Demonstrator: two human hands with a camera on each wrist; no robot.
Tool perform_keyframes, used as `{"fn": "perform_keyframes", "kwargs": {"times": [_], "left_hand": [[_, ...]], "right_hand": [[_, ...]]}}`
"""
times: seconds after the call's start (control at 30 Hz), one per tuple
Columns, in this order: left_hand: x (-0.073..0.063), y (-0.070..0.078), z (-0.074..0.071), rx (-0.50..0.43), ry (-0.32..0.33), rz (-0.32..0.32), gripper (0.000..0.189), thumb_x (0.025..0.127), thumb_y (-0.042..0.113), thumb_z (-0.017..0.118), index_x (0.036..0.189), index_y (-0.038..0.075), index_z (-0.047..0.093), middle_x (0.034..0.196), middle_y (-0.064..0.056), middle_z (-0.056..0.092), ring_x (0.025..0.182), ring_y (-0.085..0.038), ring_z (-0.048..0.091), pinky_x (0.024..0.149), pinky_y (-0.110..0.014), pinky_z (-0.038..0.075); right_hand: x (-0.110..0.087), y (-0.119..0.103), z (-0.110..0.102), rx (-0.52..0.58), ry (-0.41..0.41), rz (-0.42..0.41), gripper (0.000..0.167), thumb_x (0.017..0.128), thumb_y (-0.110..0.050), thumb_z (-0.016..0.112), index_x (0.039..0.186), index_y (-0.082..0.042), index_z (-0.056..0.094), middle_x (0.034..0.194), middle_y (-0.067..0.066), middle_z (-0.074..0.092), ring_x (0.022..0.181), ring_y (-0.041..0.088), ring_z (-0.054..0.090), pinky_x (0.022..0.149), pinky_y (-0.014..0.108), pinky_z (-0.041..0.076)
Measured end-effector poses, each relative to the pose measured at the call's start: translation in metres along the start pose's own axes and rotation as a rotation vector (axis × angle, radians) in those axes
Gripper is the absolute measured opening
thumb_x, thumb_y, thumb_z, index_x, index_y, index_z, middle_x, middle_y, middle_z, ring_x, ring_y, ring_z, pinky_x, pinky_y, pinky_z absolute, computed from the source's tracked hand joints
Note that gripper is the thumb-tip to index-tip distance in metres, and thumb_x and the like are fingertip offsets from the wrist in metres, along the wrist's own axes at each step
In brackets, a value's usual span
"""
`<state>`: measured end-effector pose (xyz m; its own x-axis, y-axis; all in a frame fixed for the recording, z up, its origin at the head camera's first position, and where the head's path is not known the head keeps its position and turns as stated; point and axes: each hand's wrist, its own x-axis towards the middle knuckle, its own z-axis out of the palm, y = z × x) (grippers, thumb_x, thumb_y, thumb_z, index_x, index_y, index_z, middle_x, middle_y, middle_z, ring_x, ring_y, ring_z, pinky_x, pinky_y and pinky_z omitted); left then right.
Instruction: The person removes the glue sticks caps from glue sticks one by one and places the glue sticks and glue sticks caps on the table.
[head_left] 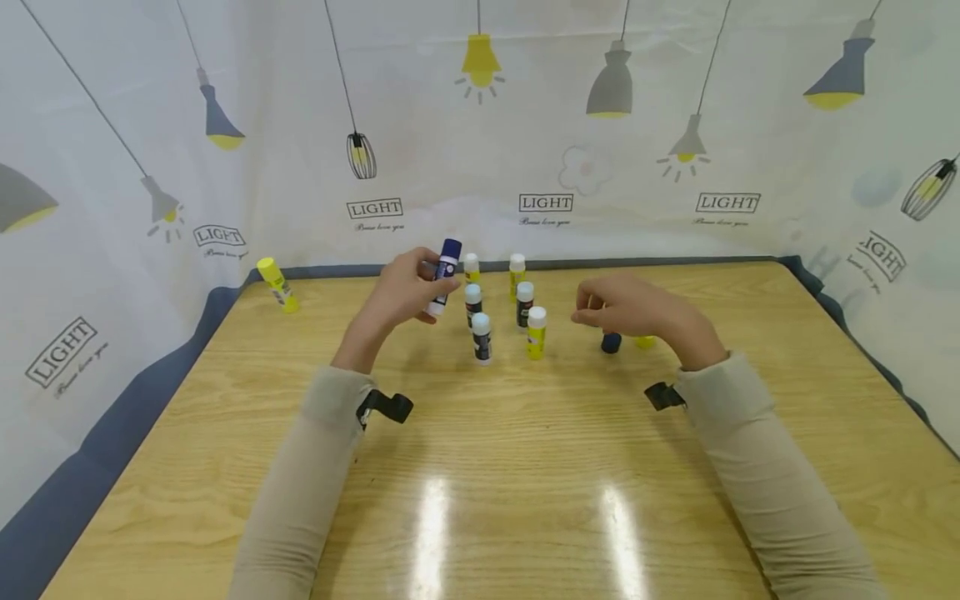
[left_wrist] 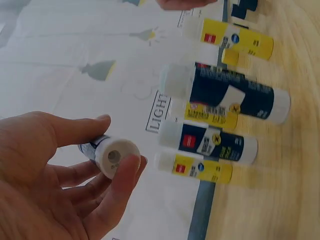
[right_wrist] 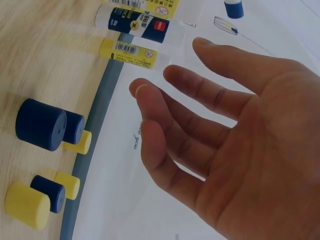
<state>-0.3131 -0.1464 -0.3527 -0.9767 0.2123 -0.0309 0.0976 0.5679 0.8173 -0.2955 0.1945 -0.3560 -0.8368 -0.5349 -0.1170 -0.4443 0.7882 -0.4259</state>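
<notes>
My left hand [head_left: 405, 293] grips a navy-and-white glue stick [head_left: 448, 260] with its navy cap on top, held slightly tilted. Its white base [left_wrist: 117, 157] faces the left wrist camera. To its right several glue sticks with pale tops stand upright in two rows, among them a navy one [head_left: 482, 343] and a yellow one [head_left: 536, 337]. My right hand [head_left: 637, 310] hovers right of these rows, fingers loosely bent and holding nothing. Below and beyond it several loose caps sit on the table, including a navy cap [right_wrist: 40, 125] and a yellow cap [right_wrist: 27, 206].
A yellow glue stick [head_left: 277, 285] with a yellow cap stands alone at the table's back left corner. The wooden table [head_left: 510, 467] ends at a white cloth backdrop [head_left: 450, 133] printed with lamps, its dark band along the table's edges.
</notes>
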Motion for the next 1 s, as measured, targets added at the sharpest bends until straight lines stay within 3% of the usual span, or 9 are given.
{"fn": "perform_keyframes", "kwargs": {"times": [0.17,0.37,0.7,0.83,1.0], "left_hand": [[-0.008,0.014,0.011,0.037,-0.029,0.040,0.056,0.098,0.033,0.072,0.143,0.007,0.051,0.122,-0.015,0.062,0.097,-0.031,0.069,0.068,-0.038,0.064],[-0.015,0.025,0.027,0.062,-0.068,0.090,0.054,0.097,0.036,0.074,0.140,0.009,0.055,0.116,-0.012,0.062,0.096,-0.031,0.070,0.064,-0.033,0.063],[-0.023,0.036,0.050,0.111,-0.151,0.172,0.047,0.097,0.034,0.075,0.134,0.011,0.057,0.106,-0.010,0.065,0.083,-0.025,0.070,0.062,-0.037,0.063],[-0.025,0.038,0.059,0.146,-0.195,0.233,0.042,0.097,0.034,0.074,0.131,0.013,0.060,0.101,-0.008,0.067,0.074,-0.023,0.070,0.065,-0.044,0.063],[-0.029,0.040,0.068,0.172,-0.250,0.247,0.041,0.097,0.036,0.074,0.129,0.015,0.060,0.104,-0.008,0.067,0.072,-0.022,0.070,0.065,-0.044,0.064]], "right_hand": [[0.001,-0.007,0.002,-0.029,0.009,-0.049,0.018,0.105,-0.029,0.061,0.108,-0.014,0.068,0.100,0.008,0.074,0.078,0.019,0.065,0.075,0.039,0.053],[0.000,-0.016,0.003,0.019,-0.002,-0.080,0.022,0.108,-0.030,0.057,0.109,-0.010,0.065,0.084,0.004,0.070,0.071,0.018,0.065,0.067,0.036,0.051],[0.000,-0.029,0.005,0.119,0.023,-0.065,0.045,0.109,-0.053,0.044,0.130,-0.015,0.056,0.102,0.005,0.072,0.078,0.017,0.068,0.071,0.037,0.055],[0.001,-0.033,0.008,0.139,0.053,-0.096,0.050,0.109,-0.056,0.037,0.137,-0.017,0.051,0.104,0.005,0.072,0.077,0.017,0.068,0.071,0.038,0.054],[0.001,-0.037,0.013,0.157,0.100,-0.160,0.050,0.111,-0.054,0.033,0.139,-0.016,0.048,0.106,0.009,0.071,0.074,0.016,0.066,0.072,0.037,0.052]]}}
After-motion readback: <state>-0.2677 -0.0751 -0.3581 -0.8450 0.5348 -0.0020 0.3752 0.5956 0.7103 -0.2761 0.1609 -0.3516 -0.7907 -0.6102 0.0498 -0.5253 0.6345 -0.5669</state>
